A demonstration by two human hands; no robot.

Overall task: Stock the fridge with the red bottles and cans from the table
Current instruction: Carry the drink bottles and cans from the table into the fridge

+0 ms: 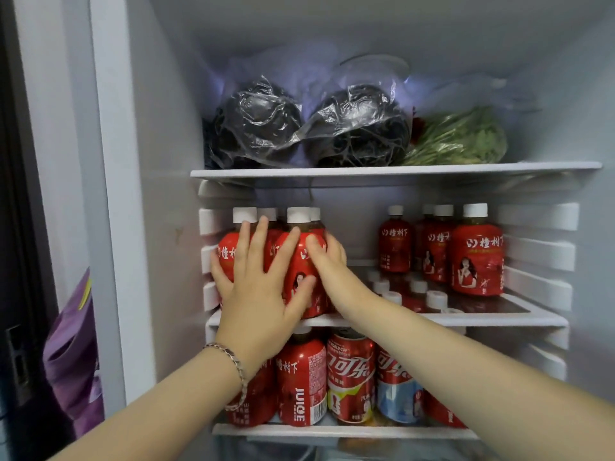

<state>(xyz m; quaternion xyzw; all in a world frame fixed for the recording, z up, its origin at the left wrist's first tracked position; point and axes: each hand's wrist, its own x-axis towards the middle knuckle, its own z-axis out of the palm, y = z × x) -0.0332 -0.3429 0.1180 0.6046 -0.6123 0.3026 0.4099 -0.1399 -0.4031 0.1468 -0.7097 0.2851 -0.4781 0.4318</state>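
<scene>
1. The step in hand looked like squaring up a cluster of red bottles (298, 216) at the left end of the fridge's middle shelf (482, 319). They stood upright, close to the left wall (166, 194).
2. The left grip (263, 287) lay flat on the cluster's front. Its fingers were spread and nearly straight, so it pressed rather than clasped.
3. The right grip (327, 257) was curled round the cluster's right side, thumb on the front label and fingers hidden behind.
4. To do it well, push low on the bodies, not at the white caps, because tall bottles would likely tip backward.
5. Move the cluster as one block, with the right grip herding it toward the wall and the left steadying the front.
6. Slide them and do not lift. The front bottle sat near the shelf lip and could drop onto the cans (351, 371) below.
7. Keep the gap in the middle open. The second group of bottles (476, 257) stood well apart at the right, and that space would take more stock.
8. The desk was out of view, so how much remained could not be told.
</scene>
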